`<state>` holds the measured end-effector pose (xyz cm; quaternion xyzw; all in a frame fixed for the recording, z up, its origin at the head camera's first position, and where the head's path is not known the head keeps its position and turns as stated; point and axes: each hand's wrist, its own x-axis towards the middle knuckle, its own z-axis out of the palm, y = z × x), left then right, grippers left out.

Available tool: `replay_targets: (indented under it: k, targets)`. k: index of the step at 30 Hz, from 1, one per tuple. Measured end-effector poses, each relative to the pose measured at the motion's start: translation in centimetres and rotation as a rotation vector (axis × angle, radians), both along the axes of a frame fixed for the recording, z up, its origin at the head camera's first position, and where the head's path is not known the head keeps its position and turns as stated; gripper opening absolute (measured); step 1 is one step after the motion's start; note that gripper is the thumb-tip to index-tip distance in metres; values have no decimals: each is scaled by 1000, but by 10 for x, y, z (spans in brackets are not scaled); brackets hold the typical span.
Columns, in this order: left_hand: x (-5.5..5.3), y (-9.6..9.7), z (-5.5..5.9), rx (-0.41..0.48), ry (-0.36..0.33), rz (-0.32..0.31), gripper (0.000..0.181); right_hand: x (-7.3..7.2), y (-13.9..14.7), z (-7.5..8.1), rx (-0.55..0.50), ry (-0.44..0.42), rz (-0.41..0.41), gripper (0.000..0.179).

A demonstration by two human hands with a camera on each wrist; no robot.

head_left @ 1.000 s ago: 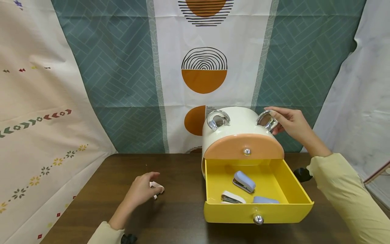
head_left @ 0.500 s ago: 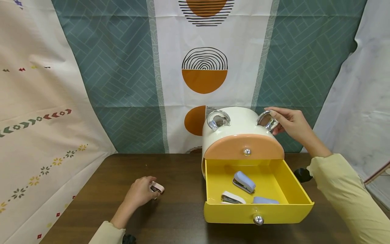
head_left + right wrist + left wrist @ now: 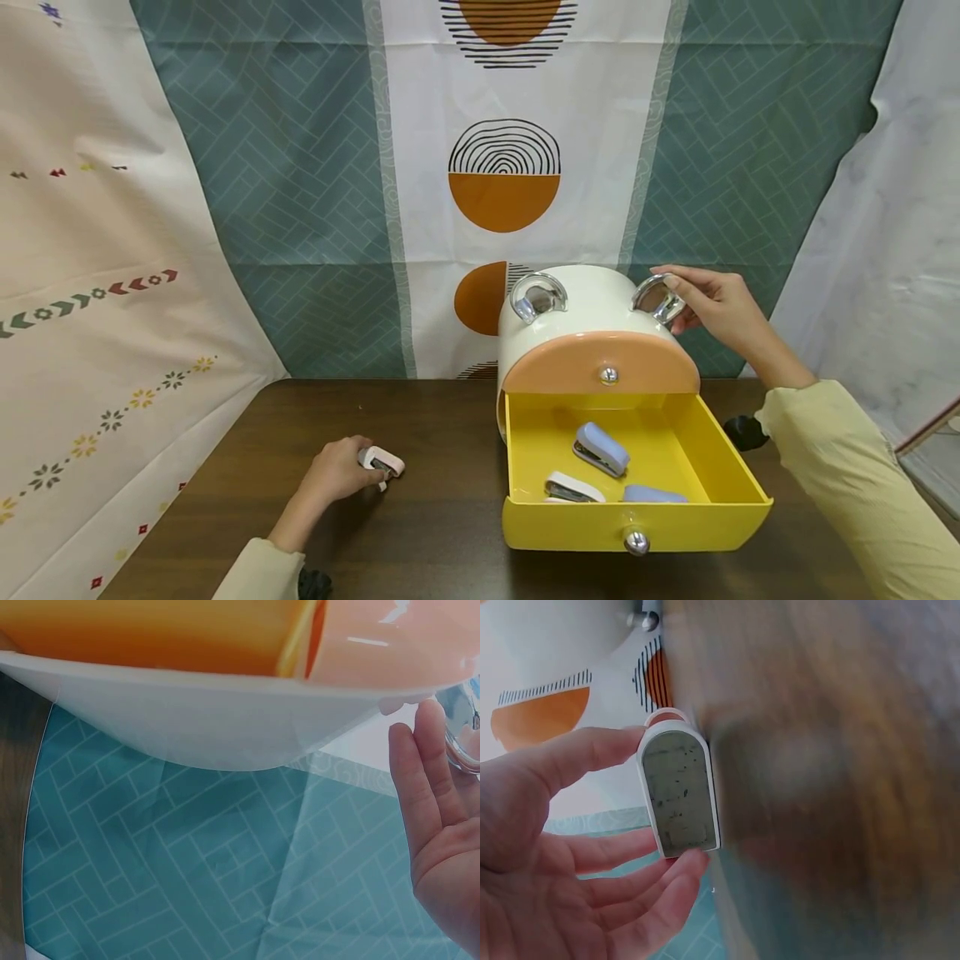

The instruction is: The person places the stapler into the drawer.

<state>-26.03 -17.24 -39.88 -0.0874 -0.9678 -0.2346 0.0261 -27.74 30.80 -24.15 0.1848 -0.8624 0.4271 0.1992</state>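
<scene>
My left hand (image 3: 333, 473) is low over the left part of the table, thumb and fingers at either side of a small white-and-pink stapler (image 3: 387, 461). In the left wrist view the stapler's grey base (image 3: 679, 795) faces the camera between thumb and fingers. With thumb and fingertips, my right hand (image 3: 720, 310) holds the right chrome ring handle (image 3: 666, 312) on top of a rounded white cabinet (image 3: 600, 292). The cabinet's yellow drawer (image 3: 558, 527) is pulled out. Inside lie a blue stapler (image 3: 600, 448), a white stapler (image 3: 576, 487) and another blue item (image 3: 654, 494), partly hidden by the drawer front.
Above the yellow drawer is a closed orange drawer front (image 3: 555, 364) with a small knob. Another chrome ring handle (image 3: 558, 287) sits at the cabinet's left. The dark wooden table (image 3: 442, 550) runs back to a patterned curtain (image 3: 322, 208).
The left hand has come down around the stapler and then drawn slightly left, so more of the stapler shows. The right hand stays on its ring handle.
</scene>
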Motion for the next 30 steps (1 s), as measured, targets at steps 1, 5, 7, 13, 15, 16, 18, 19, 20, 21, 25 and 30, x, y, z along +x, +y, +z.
replay_targets:
  k: [1, 5, 7, 13, 15, 16, 18, 19, 20, 21, 25, 30]
  targets:
    - [-1, 0, 0, 7, -17, 1, 53, 0, 1, 0, 1, 1, 6, 37]
    - [-3, 1, -1, 8, -56, -12, 54, 0, 1, -1, 0, 6, 8, 37]
    - [-5, 2, -1, -4, -59, -29, 54, -1, 1, -2, 2, 10, 9, 37]
    - [-6, 2, 0, -14, -81, -51, 57, 0, 0, -1, -7, 8, 12, 37]
    - [-5, 3, 0, -11, -82, -53, 58, 0, 0, -1, -7, 6, 9, 37]
    - [-5, 4, 0, -15, -78, -53, 59, 0, -1, -1, -6, 4, 7, 37]
    - [-4, 5, -1, -20, -65, -50, 60, 0, -1, -1, -6, 2, 0, 38]
    - [-3, 6, -1, -23, -59, -45, 60, 0, -1, -1, -5, 2, 0, 38]
    - [-3, 7, -1, -27, -50, -40, 61, 0, -1, -1, -5, 2, -1, 38]
    - [-3, 8, -1, -31, -43, -34, 61, 0, -2, -1, -5, 2, 1, 38]
    - [-3, 13, -1, -41, -30, -30, 60, 1, -1, 0, -14, 4, 8, 38]
    - [-4, 17, 0, -47, -52, -58, 60, 2, -1, 0, -27, 3, 21, 36]
